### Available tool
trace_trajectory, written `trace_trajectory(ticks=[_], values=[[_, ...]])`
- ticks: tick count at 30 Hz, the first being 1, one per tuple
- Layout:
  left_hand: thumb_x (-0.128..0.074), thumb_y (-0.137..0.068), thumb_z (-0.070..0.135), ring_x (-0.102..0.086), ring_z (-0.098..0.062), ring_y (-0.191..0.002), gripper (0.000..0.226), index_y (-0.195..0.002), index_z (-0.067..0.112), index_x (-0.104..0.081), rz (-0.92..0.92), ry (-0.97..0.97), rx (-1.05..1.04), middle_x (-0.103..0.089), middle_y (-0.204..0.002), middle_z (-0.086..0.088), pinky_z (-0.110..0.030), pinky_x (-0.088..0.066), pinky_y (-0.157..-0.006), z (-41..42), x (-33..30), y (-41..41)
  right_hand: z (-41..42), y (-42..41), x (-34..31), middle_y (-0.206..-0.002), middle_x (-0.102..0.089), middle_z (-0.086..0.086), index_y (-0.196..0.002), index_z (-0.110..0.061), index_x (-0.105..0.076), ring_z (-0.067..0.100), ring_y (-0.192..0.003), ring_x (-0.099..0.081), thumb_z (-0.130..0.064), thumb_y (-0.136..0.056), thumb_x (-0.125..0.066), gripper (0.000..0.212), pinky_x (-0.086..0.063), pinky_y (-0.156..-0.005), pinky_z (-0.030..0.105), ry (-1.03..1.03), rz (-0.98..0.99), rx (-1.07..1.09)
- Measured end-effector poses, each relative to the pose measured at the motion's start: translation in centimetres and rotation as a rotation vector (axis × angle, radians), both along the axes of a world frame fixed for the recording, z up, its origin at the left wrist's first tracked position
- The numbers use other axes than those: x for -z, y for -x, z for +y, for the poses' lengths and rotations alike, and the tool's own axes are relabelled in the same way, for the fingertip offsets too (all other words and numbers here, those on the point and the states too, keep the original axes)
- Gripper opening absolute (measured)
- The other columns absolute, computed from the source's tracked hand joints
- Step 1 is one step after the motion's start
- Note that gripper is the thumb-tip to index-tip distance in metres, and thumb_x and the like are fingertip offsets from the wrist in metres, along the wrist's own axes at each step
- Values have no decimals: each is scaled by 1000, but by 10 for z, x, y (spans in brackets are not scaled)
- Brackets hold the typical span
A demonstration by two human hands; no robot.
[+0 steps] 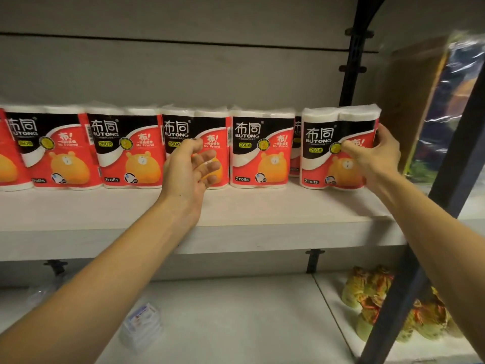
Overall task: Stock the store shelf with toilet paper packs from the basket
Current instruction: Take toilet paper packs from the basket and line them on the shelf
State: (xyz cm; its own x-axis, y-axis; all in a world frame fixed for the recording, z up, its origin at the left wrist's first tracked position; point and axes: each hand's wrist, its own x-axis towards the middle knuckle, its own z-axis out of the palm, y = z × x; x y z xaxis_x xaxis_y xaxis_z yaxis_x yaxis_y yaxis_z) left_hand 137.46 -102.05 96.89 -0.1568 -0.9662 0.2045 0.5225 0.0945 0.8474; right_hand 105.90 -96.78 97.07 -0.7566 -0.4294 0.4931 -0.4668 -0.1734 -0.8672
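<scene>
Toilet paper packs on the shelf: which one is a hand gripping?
The rightmost pack, gripped by the right hand. The left hand hovers open before the others.

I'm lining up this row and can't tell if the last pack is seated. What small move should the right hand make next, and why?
Probably ease the rightmost Butong pack back and left before letting go. The right hand grips its right end, and it stands forward of the row, with a gap to the neighbouring pack where another pack shows behind. The left hand hovers open, holding nothing.
</scene>
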Motion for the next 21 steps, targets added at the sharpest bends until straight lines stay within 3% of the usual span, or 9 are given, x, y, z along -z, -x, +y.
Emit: trace_trajectory(ticks=[7, 11, 21], values=[[-54, -91, 21, -60, -14, -64, 7, -84, 21, -55, 2, -7, -65, -67, -81, -1, -24, -42, -55, -10, -5, 4, -39, 15, -3, -112, -67, 0, -123, -23, -60, 24, -102, -67, -24, -79, -81, 49, -57, -90, 46, -75, -138, -108], [-54, -91, 21, -59, -13, -61, 8, -84, 21, -54, -18, 17, -87, -67, -82, -1, -24, -43, -54, -14, -10, 1, -46, 22, -2, -114, -66, 2, -126, -20, -58, 24, -102, -66, -22, -84, -77, 46, -56, -88, 43, -103, -152, -150], [-55, -90, 20, -59, -12, -60, 3, -88, 19, -55, -40, 21, -86, -68, -83, -1, -26, -44, -56, -1, -11, 1, -43, 16, -2, -132, -61, 8, -139, -18, -49, 28, -114, -62, -26, -85, -77, 62, -52, -99, 50, -138, -124, -88]])
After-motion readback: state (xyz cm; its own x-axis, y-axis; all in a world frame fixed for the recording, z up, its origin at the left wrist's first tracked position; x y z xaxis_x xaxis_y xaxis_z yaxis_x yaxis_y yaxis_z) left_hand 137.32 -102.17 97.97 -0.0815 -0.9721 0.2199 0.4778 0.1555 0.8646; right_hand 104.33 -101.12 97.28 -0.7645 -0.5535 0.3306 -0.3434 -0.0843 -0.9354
